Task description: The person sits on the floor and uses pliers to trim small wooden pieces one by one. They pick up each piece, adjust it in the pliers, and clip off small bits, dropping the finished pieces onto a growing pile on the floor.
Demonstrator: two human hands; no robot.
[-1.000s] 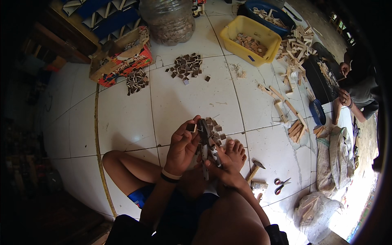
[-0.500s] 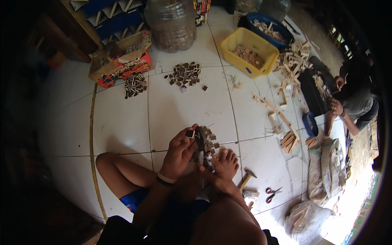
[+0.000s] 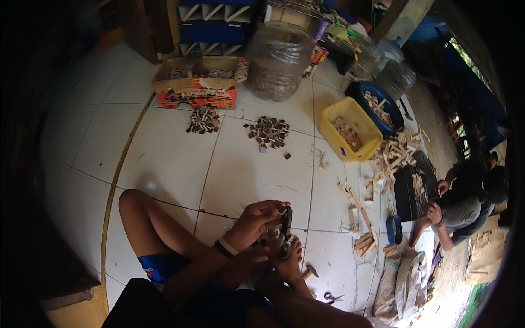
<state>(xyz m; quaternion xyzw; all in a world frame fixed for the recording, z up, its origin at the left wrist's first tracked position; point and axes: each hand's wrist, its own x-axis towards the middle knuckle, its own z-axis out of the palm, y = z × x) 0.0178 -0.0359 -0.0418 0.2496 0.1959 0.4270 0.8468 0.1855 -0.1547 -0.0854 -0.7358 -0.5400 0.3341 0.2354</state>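
At the lower centre of the frame, the left hand [image 3: 256,223] pinches a small piece [image 3: 282,211] by the tip of the dark pliers [image 3: 286,223], the right hand [image 3: 285,268] wrapped round the handles, seemingly a gripping step that calls for steady alignment next.

Motion blur leaves it unclear what the left hand [image 3: 256,225] has at its fingertips. The right hand [image 3: 284,266] merges with the bare foot behind it, its grip unreadable, and the lower end of the dark pliers [image 3: 286,227] is lost there. The leg hides part of the hammer [image 3: 310,270]. Whatever the co-worker's hands [image 3: 436,212] hold is too small to tell.
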